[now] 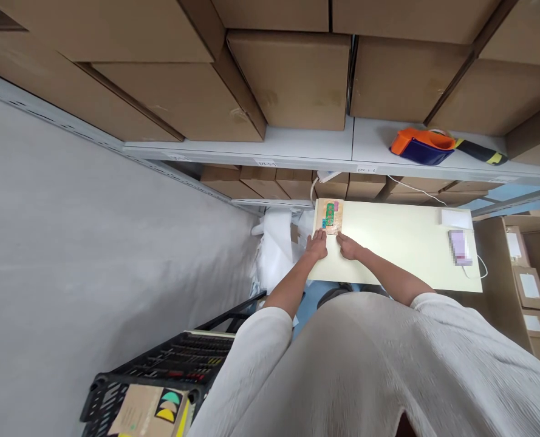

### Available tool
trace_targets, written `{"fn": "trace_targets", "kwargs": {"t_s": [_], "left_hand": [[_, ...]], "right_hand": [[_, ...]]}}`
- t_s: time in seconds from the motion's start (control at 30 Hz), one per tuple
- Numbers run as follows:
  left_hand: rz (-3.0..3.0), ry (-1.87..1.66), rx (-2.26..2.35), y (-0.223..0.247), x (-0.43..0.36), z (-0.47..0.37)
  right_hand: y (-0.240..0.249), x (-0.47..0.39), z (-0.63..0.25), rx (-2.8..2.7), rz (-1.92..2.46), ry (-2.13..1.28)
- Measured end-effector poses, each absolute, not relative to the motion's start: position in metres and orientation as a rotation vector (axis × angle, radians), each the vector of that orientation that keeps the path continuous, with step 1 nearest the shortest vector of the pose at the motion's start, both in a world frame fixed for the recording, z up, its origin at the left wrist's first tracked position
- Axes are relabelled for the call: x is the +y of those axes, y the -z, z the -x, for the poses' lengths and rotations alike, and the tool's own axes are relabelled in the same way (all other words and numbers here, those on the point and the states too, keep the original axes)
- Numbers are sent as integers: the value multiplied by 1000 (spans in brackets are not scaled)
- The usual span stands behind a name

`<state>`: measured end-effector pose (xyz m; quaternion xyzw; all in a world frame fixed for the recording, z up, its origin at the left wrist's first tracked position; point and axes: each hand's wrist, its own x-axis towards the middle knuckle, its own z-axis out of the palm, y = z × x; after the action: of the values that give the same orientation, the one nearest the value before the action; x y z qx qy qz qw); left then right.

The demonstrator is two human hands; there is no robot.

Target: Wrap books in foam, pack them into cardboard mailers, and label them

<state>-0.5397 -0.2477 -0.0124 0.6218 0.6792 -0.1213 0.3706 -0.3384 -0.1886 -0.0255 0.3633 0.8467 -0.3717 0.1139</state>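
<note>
A small flat package (334, 213) with green, pink and blue patches lies at the left end of the pale yellow table (397, 243). My left hand (317, 244) rests on the package's lower left corner, its fingers spread. At the lower right corner is my right hand (348, 247), its fingers closed together at the package's edge; how firmly they grip is too small to tell.
Cardboard boxes (292, 79) fill the shelf (306, 141) above the table. An orange tape dispenser (422, 145) and a yellow-black tool (479, 152) lie on it. White wrapping (274, 249) hangs left of the table; a black crate (160, 364) stands lower left.
</note>
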Motion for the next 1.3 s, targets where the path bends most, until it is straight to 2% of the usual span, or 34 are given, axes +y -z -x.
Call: {"fn": "trace_targets", "kwargs": {"t_s": [0.23, 0.4, 0.5, 0.6, 0.7, 0.77, 1.03, 1.3], "left_hand": [[-1600, 225, 1755, 15, -240, 546], [-1636, 175, 1770, 11, -236, 550], [-1664, 163, 1814, 8, -236, 544], [-1711, 38, 1848, 5, -237, 529], [-1747, -111, 1813, -1, -239, 507], [-1762, -159, 1779, -6, -241, 491], [-1794, -208, 1751, -32, -259, 442], [-1814, -197, 1751, -44, -274, 398]], "right_hand": [[-3, -184, 318, 2478, -1137, 1058], [-61, -165, 263, 2795, -1429, 927], [-119, -132, 229, 3084, -1585, 685], [-185, -87, 200, 3252, -1768, 276], [-239, -42, 182, 3186, -1910, -102], [-260, -19, 177, 3095, -1930, -214], [-274, 8, 172, 2961, -1688, -286], [-276, -65, 138, 3118, -1567, -192]]}}
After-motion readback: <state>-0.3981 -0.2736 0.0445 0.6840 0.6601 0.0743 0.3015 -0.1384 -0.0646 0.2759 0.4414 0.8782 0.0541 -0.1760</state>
